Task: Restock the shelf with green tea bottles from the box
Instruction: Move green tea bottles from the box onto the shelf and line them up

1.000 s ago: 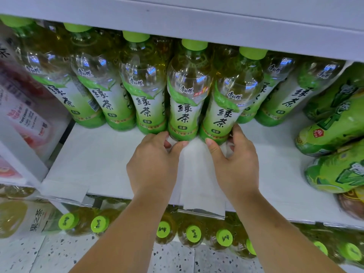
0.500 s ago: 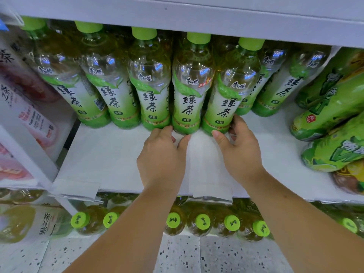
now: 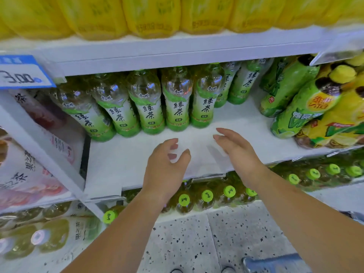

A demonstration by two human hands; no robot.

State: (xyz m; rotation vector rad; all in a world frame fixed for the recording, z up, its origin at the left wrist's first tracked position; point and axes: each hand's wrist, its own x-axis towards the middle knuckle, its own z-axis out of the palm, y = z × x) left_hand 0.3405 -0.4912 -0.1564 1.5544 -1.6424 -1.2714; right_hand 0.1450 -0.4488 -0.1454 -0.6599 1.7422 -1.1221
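Green tea bottles (image 3: 177,107) are in neither of our hands. Our left hand (image 3: 165,164) hangs over the front of the shelf (image 3: 122,160) with its fingers loosely curled round nothing. Our right hand (image 3: 236,148) beside it has its fingers nearly straight and is also empty, and the two hands are apart from each other and clear of the row. Just beyond the fingertips stands that row, five bottles side by side with more behind them. Each stands upright, long axis vertical, neck end up with the cap hidden behind the upper shelf (image 3: 177,54) and the label facing us. We judge the restock partly done: the row looks set, yet a wide strip of bare shelf lies in front of it and to its right, so more bottles could go in. We cannot see the box, only a blurred blue object (image 3: 275,263) on the floor (image 3: 197,243) at the lower edge.
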